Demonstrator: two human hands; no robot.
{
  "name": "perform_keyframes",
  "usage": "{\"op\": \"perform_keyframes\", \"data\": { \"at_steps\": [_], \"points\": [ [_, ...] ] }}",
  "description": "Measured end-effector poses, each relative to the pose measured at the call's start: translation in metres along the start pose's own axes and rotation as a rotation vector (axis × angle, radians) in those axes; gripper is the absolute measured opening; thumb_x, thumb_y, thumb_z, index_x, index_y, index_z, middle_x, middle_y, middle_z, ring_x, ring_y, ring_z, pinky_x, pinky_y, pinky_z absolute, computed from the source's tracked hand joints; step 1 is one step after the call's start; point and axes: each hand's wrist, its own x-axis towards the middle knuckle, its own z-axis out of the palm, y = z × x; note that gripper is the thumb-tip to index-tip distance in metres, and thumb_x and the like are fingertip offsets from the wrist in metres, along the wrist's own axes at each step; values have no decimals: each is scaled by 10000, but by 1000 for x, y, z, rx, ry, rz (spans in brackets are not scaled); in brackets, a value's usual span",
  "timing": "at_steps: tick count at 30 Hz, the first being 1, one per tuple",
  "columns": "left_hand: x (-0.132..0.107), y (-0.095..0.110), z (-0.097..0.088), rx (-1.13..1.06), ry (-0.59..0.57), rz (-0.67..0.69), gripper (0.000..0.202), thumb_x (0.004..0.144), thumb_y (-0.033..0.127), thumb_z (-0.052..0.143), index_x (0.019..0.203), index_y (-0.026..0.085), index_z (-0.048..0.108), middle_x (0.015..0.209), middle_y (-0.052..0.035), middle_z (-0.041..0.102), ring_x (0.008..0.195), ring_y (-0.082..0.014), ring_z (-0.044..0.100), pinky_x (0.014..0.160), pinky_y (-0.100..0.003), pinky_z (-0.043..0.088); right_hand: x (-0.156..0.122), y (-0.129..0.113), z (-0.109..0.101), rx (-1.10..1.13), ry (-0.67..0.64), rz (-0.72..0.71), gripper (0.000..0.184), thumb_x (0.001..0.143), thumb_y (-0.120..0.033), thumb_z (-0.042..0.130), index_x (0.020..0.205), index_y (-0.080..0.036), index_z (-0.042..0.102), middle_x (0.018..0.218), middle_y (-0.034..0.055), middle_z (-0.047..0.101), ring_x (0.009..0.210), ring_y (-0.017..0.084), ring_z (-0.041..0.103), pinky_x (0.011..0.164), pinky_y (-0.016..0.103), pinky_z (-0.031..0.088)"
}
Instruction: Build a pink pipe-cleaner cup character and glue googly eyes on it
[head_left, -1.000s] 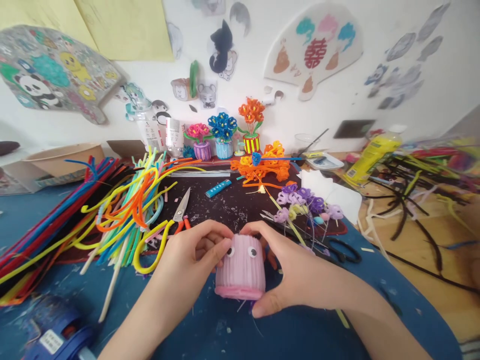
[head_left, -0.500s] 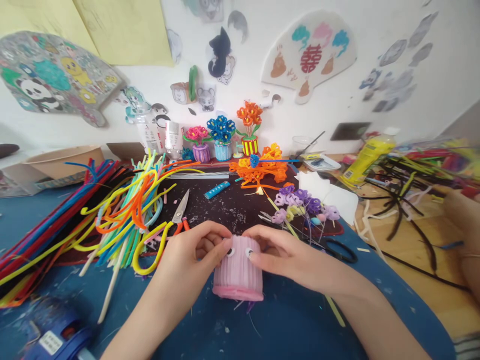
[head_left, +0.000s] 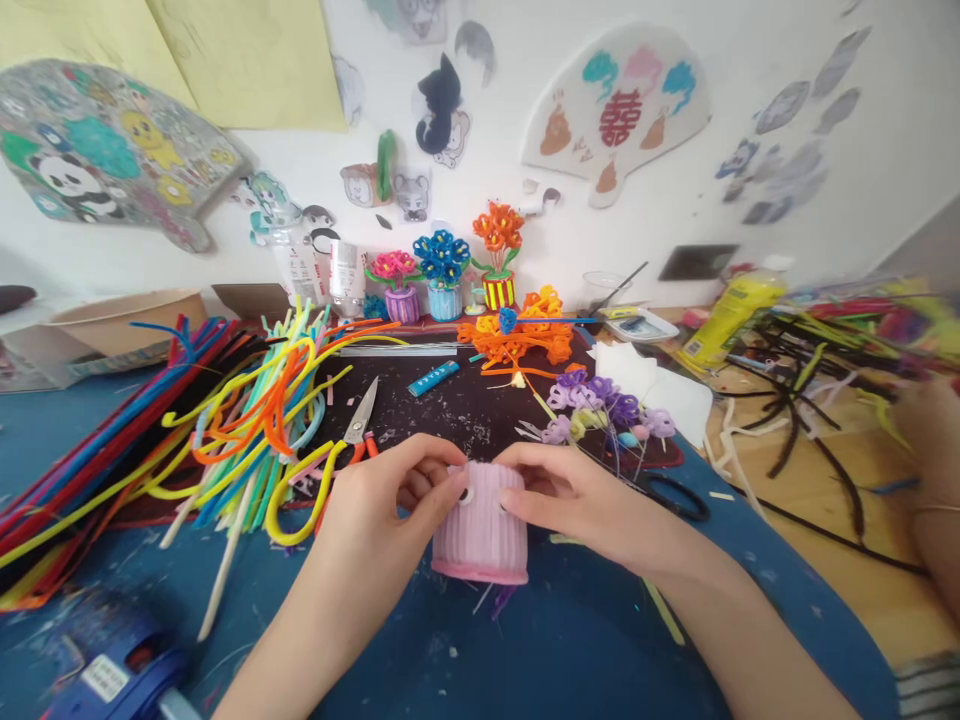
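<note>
Head view: a blue mat (head_left: pixel 540 660) fills the lower frame, with pipe cleaners (head_left: pixel 225 420) heaped at left and another person's hand (head_left: pixel 926 430) at the right edge. At lower centre, a pink cup (head_left: pixel 480 535) is clasped closely from both sides by the left hand (head_left: pixel 382 500) and right hand (head_left: pixel 577 500). Left fingertips (head_left: pixel 454 480) sit just beside a googly eye (head_left: pixel 466 494). Even, steady pressure should keep the eye straight.
</note>
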Motion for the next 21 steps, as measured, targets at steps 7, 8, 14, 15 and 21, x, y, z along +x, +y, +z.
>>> {"op": "perform_keyframes", "data": {
  "at_steps": [7,8,14,15,21],
  "points": [
    [-3,-1,3,140,124,247,55,856,236,596,907,228,616,663,71,623,556,-80,577,543,-170,471,1,4,-4,-224,95,-227,175,864,-270,663,1013,-185,630,958,21,557,902,177,526,826,302,400],
    [-3,-1,4,174,150,283,52,862,229,594,912,225,605,676,69,626,561,-79,580,545,-169,471,1,4,-4,-242,103,-248,169,866,-261,658,1013,-186,627,949,19,543,898,176,520,824,303,395],
    [-4,-3,3,392,265,473,117,894,205,586,1009,226,573,769,48,634,641,-89,597,574,-176,455,0,2,-4,-243,107,-320,162,880,-289,628,993,-173,622,900,18,509,848,181,509,768,310,390],
    [-4,-3,2,419,274,501,109,898,197,582,1004,223,569,769,47,626,650,-89,595,581,-176,451,0,1,-4,-233,104,-322,174,882,-304,627,995,-171,624,899,20,512,843,182,507,761,310,389],
    [-5,-5,2,492,277,590,61,909,146,569,919,203,548,774,46,602,654,-72,568,609,-167,422,1,4,-5,-210,117,-318,275,882,-382,635,1043,-160,648,918,33,527,847,192,504,767,316,385]
  ]
}}
